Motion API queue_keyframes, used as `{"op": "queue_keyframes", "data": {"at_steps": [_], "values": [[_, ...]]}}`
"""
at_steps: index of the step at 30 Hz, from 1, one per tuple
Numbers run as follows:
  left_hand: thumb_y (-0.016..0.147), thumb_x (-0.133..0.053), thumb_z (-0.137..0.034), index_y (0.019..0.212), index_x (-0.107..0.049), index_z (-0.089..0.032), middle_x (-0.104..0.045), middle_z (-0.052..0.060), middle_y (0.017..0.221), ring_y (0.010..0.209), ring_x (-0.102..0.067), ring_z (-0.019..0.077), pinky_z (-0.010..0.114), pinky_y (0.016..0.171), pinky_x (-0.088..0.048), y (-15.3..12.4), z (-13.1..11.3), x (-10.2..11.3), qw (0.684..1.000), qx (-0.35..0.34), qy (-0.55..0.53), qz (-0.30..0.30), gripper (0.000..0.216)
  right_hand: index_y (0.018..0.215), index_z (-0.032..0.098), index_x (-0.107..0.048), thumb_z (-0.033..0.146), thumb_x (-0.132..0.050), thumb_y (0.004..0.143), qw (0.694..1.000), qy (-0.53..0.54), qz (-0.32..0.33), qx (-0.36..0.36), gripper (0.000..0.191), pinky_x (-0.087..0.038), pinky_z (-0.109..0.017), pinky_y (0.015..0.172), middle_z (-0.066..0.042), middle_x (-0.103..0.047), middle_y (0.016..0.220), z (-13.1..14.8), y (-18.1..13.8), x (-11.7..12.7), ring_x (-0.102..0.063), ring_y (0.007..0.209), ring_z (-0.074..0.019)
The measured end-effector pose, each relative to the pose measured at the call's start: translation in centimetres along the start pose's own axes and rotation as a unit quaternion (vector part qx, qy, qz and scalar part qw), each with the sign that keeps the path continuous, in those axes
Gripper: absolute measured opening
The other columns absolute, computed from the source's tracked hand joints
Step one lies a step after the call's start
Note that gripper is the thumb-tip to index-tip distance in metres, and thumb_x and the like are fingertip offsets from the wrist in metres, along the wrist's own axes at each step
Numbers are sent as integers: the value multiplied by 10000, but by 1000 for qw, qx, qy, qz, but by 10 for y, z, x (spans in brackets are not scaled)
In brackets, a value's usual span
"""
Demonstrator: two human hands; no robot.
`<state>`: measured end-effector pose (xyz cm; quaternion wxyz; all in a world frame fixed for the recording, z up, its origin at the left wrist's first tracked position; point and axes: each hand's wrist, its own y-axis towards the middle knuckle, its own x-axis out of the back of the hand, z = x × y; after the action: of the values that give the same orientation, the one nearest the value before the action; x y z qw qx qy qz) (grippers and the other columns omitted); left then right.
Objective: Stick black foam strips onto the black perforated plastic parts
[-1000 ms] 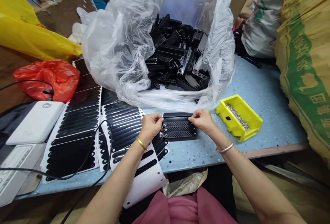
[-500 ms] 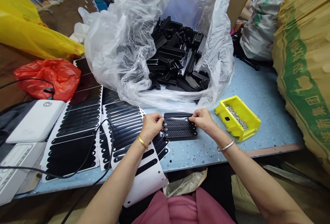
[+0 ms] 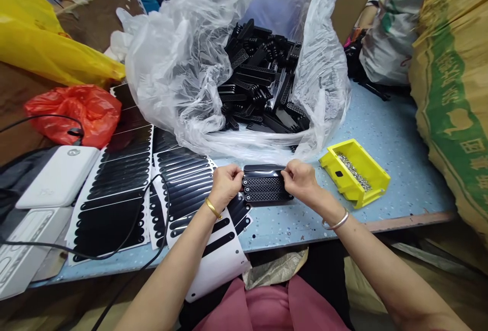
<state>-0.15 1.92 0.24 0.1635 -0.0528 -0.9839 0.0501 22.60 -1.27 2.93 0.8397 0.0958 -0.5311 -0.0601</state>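
Observation:
A thin glossy black sticker strip (image 3: pixel 264 174) is stretched between my two hands over a row of black plastic pieces (image 3: pixel 267 190) lying side by side on the table. Its left end is pinched by my left hand (image 3: pixel 227 182), thumb and finger closed. The right end is in the closed fingers of my right hand (image 3: pixel 299 178), which partly hide it. Several of the pieces show a honeycomb-like texture and small round holes at their ends. Left of my left hand lie white backing sheets (image 3: pixel 221 260) with rows of black strips on them.
A clear plastic bag (image 3: pixel 183 77) behind my hands holds many black pieces (image 3: pixel 259 82). To the right stands a yellow bin (image 3: pixel 371 178) with small metal parts. A black cable (image 3: pixel 164 219) crosses the sheets. A white power bank (image 3: pixel 57 176), red bag (image 3: pixel 76 112) and large sack (image 3: pixel 453 102) flank the table.
Both hands keep hold of the strip. My right hand has turned slightly, and its fingers now cover more of the strip's right end. The view has shifted a little.

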Motion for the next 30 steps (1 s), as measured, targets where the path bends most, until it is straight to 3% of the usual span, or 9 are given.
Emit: {"op": "queue_keyframes", "data": {"at_steps": [4, 8, 10, 13, 17, 19, 20, 25, 30], "values": [[725, -572, -230, 599, -620, -187, -599, -18, 478, 423, -595, 140, 215, 434, -409, 0, 2, 0, 1000, -9, 26, -2, 142, 617, 213, -507, 147, -525, 790, 990, -61, -57, 113, 186, -374, -298, 589, -73, -600, 637, 0, -12, -4, -545, 605, -184], [735, -569, -228, 595, -619, -192, -608, -7, 492, 486, -603, 150, 223, 477, -412, 1, 3, -1, 997, -33, 65, -7, 152, 596, 217, -499, 140, -501, 825, 988, -37, -66, 132, 241, -359, -304, 587, -70, -589, 612, 0, -17, -3, -519, 582, -177], [734, -562, -219, 594, -622, -194, -609, -4, 499, 507, -602, 152, 225, 489, -407, 1, 3, -1, 996, -40, 78, -9, 155, 589, 214, -512, 155, -518, 810, 994, 4, -54, 96, 229, -374, -304, 597, -72, -606, 623, 1, -15, 0, -532, 596, -179], [738, -553, -217, 601, -634, -192, -608, 0, 508, 515, -591, 152, 231, 502, -399, 1, 1, -1, 994, -47, 97, -13, 161, 583, 212, -559, 219, -580, 760, 992, 115, 1, -46, 178, -405, -294, 582, -46, -618, 588, -2, -7, 3, -548, 574, -174], [746, -555, -236, 614, -649, -188, -612, 5, 526, 514, -566, 149, 241, 512, -382, -1, -3, -2, 991, -61, 120, -11, 169, 536, 207, -558, 267, -627, 680, 922, 315, 75, -212, 170, -432, -279, 521, 1, -564, 483, -5, 1, 5, -539, 481, -156], [746, -555, -236, 612, -649, -188, -610, 4, 529, 511, -554, 145, 243, 516, -375, -1, -5, -2, 990, -63, 127, -11, 170, 530, 200, -560, 282, -642, 660, 903, 358, 71, -226, 175, -441, -277, 518, 3, -565, 479, -4, 1, 7, -542, 472, -151], [746, -553, -233, 610, -648, -188, -609, 4, 529, 510, -548, 143, 243, 517, -371, -1, -5, -2, 990, -63, 128, -12, 172, 535, 196, -571, 290, -645, 661, 907, 354, 62, -217, 174, -441, -277, 523, 0, -573, 482, -3, 0, 8, -544, 476, -150], [745, -546, -234, 603, -641, -191, -601, 3, 523, 515, -541, 144, 242, 516, -361, -1, -5, -2, 990, -60, 128, -9, 175, 579, 192, -632, 296, -622, 720, 968, 215, -5, -130, 175, -413, -274, 562, -14, -609, 505, 2, -3, 13, -551, 531, -154], [743, -557, -246, 597, -633, -193, -605, 2, 527, 518, -540, 145, 244, 520, -360, 0, -4, -2, 990, -58, 127, -14, 173, 507, 205, -573, 271, -629, 677, 955, 220, 28, -200, 191, -381, -260, 487, 11, -548, 439, -7, 0, 2, -499, 457, -140]]}}
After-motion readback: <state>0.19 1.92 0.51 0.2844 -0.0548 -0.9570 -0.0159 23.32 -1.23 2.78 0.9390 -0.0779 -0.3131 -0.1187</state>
